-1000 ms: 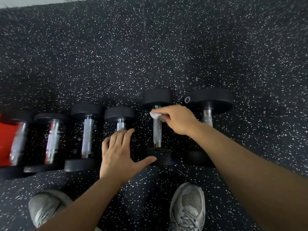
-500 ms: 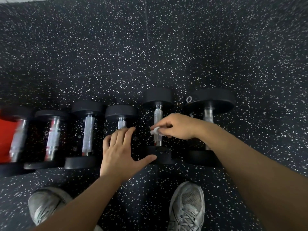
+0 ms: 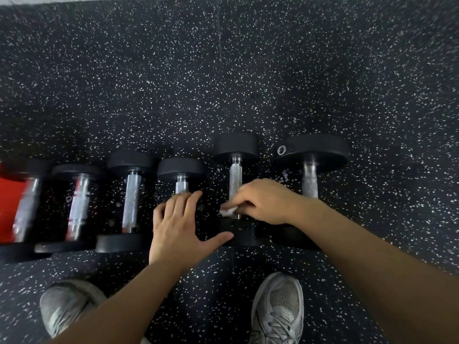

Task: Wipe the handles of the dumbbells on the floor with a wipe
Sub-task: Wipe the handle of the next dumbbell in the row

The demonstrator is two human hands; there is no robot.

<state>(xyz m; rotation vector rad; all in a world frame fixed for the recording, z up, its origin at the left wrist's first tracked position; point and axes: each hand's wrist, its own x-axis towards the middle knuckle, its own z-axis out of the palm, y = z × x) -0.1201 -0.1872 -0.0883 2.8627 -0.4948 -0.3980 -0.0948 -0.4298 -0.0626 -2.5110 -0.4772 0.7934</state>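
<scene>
Several black dumbbells with knurled chrome handles lie side by side on the speckled rubber floor. My right hand [image 3: 260, 202] pinches a small white wipe [image 3: 228, 211] against the near end of the handle [image 3: 235, 180] of the second dumbbell from the right. My left hand [image 3: 178, 227] lies flat, fingers spread, over the neighbouring smaller dumbbell [image 3: 182, 170], covering the near part of its handle. The largest dumbbell [image 3: 311, 151] lies at the far right, its handle partly behind my right wrist.
Three more dumbbells [image 3: 131, 194] extend to the left, the outermost next to a red object [image 3: 10, 197] at the frame's edge. My two grey sneakers [image 3: 278, 309] stand on the floor just in front of the row.
My right hand has slid the wipe down the handle, from its far end near the top weight to its near end. My left hand has stayed on the smaller dumbbell.
</scene>
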